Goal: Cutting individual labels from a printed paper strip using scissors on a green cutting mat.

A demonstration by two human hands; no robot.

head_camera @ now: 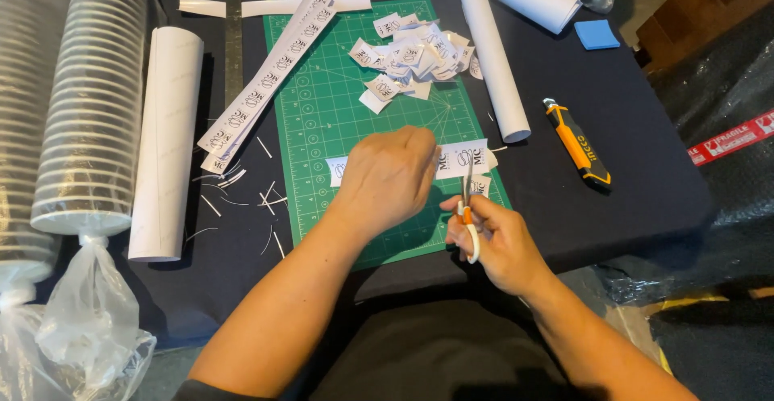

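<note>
- Your left hand pinched a printed paper strip over the near right part of the green cutting mat; fingers closed on it. The strip ran left to right, one end showing left of the hand, the other right.
- Your right hand held small scissors, fingers through the loops, blades pointing away from you and meeting the strip; how far the blades gaped could not be told.
- Judgement: the strip was light, thin and floppy, easily creased or torn; best gripped close beside the cut line.
- Cut labels lay heaped at the mat's far edge.
- Uncut strips crossed the far left corner.
- An orange utility knife lay toward the desk's right edge.
</note>
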